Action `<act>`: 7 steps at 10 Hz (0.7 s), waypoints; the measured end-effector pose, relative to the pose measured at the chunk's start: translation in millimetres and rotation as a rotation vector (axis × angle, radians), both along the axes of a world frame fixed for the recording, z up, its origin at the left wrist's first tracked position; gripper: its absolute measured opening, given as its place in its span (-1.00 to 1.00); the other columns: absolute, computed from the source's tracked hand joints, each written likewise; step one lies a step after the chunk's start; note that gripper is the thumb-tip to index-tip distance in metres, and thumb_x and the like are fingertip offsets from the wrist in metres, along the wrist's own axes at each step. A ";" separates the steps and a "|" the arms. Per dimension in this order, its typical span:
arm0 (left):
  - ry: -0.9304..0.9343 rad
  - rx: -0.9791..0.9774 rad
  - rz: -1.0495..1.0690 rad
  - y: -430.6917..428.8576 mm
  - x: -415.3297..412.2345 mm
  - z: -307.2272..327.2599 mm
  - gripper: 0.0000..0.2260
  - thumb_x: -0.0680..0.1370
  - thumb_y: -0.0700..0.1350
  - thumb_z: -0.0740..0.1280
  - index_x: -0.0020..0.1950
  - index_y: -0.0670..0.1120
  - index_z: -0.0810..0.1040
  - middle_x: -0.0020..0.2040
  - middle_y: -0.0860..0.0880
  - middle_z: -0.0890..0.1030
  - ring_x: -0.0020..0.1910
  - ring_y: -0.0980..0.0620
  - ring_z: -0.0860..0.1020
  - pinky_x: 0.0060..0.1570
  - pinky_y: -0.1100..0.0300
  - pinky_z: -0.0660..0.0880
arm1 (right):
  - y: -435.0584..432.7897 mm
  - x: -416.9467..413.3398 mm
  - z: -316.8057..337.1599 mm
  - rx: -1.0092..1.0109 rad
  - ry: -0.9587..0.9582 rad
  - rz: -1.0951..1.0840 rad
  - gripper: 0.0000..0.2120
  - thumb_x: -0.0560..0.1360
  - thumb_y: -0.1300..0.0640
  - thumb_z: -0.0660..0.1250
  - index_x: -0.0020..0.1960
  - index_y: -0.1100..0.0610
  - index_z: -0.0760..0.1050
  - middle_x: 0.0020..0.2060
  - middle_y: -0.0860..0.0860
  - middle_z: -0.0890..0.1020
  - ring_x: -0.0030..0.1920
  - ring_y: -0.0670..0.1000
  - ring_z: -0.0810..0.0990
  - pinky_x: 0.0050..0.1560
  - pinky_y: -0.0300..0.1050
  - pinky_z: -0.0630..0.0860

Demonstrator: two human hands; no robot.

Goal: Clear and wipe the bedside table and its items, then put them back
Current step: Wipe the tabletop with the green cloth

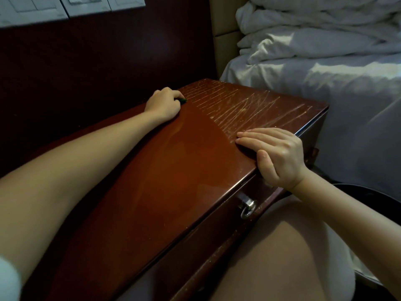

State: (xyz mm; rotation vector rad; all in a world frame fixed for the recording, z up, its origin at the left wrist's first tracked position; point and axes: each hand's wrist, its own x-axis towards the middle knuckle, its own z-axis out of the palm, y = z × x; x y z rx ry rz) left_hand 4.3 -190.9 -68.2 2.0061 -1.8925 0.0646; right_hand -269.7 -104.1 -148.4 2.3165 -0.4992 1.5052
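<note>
The bedside table (173, 161) has a glossy reddish-brown top, scratched pale across its far right part. My left hand (163, 103) is at the table's back edge by the wall, fingers curled round a small dark green thing (183, 100) that mostly hides under them; what it is I cannot tell. My right hand (275, 153) rests on the front right edge of the top, fingers straight and flat on the wood, thumb over the edge. No loose items stand on the top.
A metal ring pull (247, 208) hangs on the drawer front below my right hand. A bed with white sheets (325, 83) lies right of the table. A dark wall panel (97, 61) with white switch plates (65, 5) is behind. My knee (293, 257) is in front.
</note>
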 end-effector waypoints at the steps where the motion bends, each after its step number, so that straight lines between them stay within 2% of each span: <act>1: -0.017 0.007 0.002 -1.5 2.0 -1.3 -0.63 0.54 -0.16 0.10 0.22 0.11 0.55 0.33 -0.02 0.44 0.30 -0.11 0.38 0.24 -0.09 0.41 | 0.6 0.3 0.1 0.000 -0.001 -0.003 -0.42 0.61 0.05 -0.13 -0.02 0.24 0.65 -0.07 0.11 0.69 -0.04 0.10 0.67 -0.05 -0.03 0.57; 5: -0.019 -0.005 -0.206 25.1 -15.5 -4.3 -0.67 0.58 -0.15 0.12 0.22 0.12 0.56 0.29 0.05 0.46 0.30 -0.01 0.36 0.29 -0.01 0.34 | -0.1 0.3 0.2 0.005 0.001 0.003 -0.43 0.61 0.06 -0.13 -0.02 0.24 0.65 -0.07 0.11 0.69 -0.04 0.10 0.67 -0.09 0.02 0.59; 7: 0.004 -0.019 -0.339 63.4 -37.3 -4.0 -0.69 0.60 -0.16 0.14 0.19 0.14 0.57 0.20 0.12 0.48 0.25 0.06 0.37 0.22 0.09 0.34 | 1.4 0.3 1.2 0.014 0.011 0.000 -0.43 0.61 0.06 -0.13 -0.01 0.24 0.65 -0.06 0.11 0.69 -0.04 0.10 0.67 -0.07 0.01 0.59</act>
